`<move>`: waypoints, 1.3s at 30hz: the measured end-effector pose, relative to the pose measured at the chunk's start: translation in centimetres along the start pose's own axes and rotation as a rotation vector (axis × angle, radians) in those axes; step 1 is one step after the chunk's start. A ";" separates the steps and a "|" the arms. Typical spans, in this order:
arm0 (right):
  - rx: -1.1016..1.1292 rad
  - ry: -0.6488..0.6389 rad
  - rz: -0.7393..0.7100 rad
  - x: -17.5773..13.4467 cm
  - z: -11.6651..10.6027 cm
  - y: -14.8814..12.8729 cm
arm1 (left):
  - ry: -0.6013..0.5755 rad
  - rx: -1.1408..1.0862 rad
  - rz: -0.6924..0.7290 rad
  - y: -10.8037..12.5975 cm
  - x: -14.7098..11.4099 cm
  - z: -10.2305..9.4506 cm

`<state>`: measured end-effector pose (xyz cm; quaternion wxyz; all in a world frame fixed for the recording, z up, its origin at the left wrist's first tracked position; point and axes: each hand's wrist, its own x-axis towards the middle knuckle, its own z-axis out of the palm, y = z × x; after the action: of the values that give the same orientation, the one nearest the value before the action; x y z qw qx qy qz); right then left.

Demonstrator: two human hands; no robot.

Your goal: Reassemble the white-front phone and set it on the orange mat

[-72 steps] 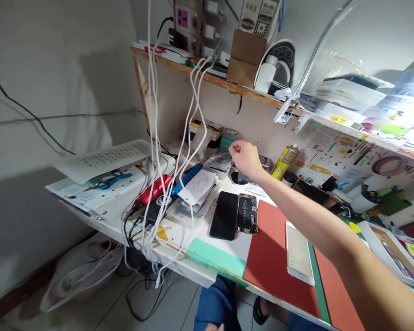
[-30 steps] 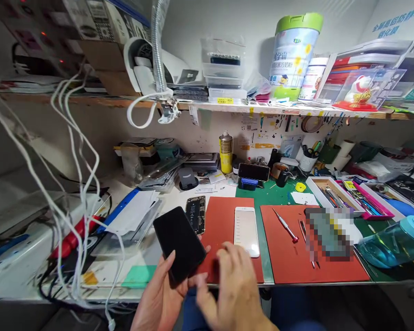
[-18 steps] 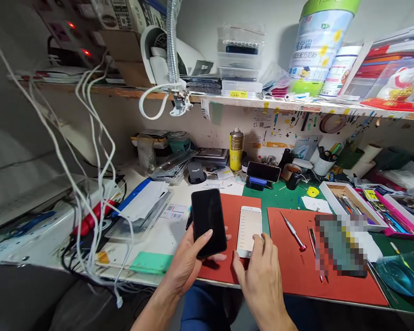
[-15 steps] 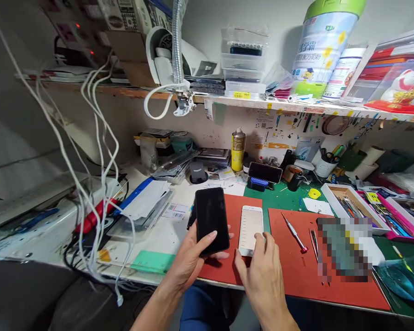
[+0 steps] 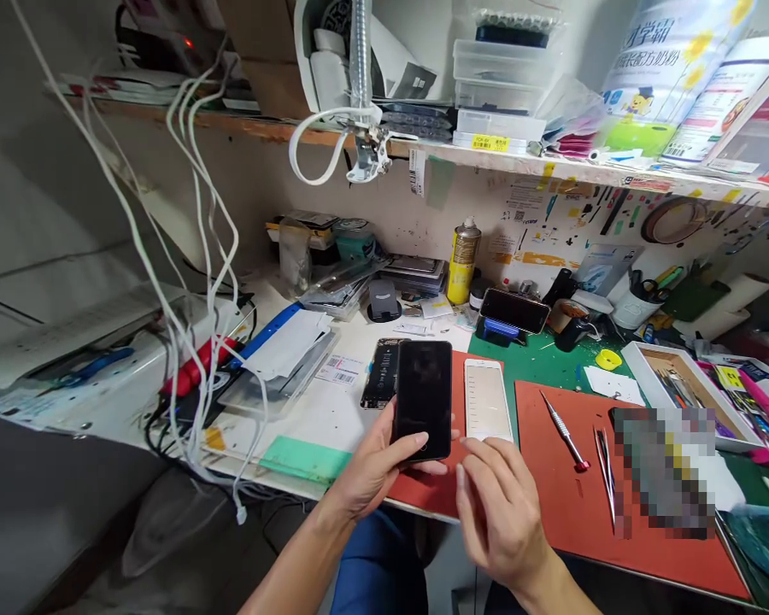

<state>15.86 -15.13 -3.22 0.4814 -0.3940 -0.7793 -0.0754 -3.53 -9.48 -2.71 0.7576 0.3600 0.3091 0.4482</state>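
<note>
A black smartphone (image 5: 424,397) with a dark screen is in my left hand (image 5: 384,465), which grips its lower part with the thumb over the front. My right hand (image 5: 503,512) hovers by the lower end of a white phone (image 5: 488,397), its fingers loosely bent, and nothing shows in them. The white phone lies face up with its pale screen lit and lines of small marks down its left side. Behind the black smartphone lies an opened phone body (image 5: 379,376) with its battery exposed, partly hidden.
On the red mat (image 5: 551,478) lie a screwdriver (image 5: 565,431) and tweezers (image 5: 604,478). Another phone (image 5: 516,310) rests on a blue stand. A yellow spray can (image 5: 463,260) stands at the back. White cables (image 5: 214,256) hang at left; a clamp lamp arm (image 5: 362,77) hangs from the shelf.
My right hand has drawn back from the white phone's screen toward me. The view has shifted, and the opened phone body behind the black smartphone shows more now.
</note>
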 end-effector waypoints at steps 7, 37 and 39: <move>0.141 -0.004 -0.083 1.3 0.0 1.1 | -0.048 -0.020 -0.005 0.3 -0.4 0.0; 0.246 0.006 0.055 1.2 0.2 1.4 | 0.042 0.023 -0.011 0.2 -0.3 0.3; 0.252 0.013 0.063 1.3 0.2 1.4 | 0.034 0.004 -0.020 0.3 -0.4 0.3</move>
<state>16.40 -13.44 -2.64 0.5341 -0.3544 -0.7667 0.0358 -3.61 -9.78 -2.27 0.7560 0.3509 0.3262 0.4461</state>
